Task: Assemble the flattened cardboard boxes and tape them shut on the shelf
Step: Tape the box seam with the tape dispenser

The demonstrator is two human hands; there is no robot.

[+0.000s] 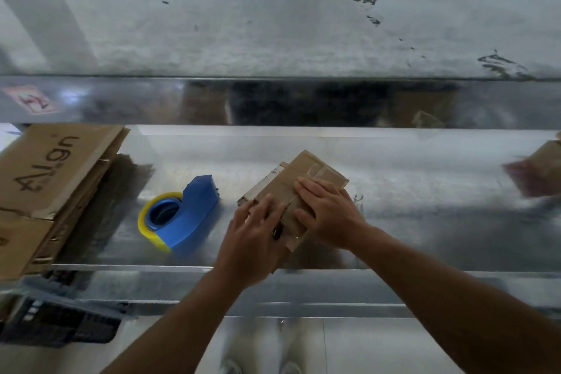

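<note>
Galvanised steel shelf point(425, 222) runs across the view, with a dark plastic crate point(60, 325) below its near left edge; what the crate holds is too blurred to tell. Both arms reach in to a small cardboard box point(306, 173) at the middle of the shelf. The left hand point(252, 231) lies on its near-left side and the right hand point(328, 212) presses flat on top, fingers straight, neither clasping it. The flaps look folded down, so nothing inside shows. This reads as holding the flaps shut before taping. The next move likely calls for one hand to fetch the blue tape dispenser point(182, 215) just left while the other keeps pressure. Further left lies a stack of flattened cardboard point(51, 179).
</note>
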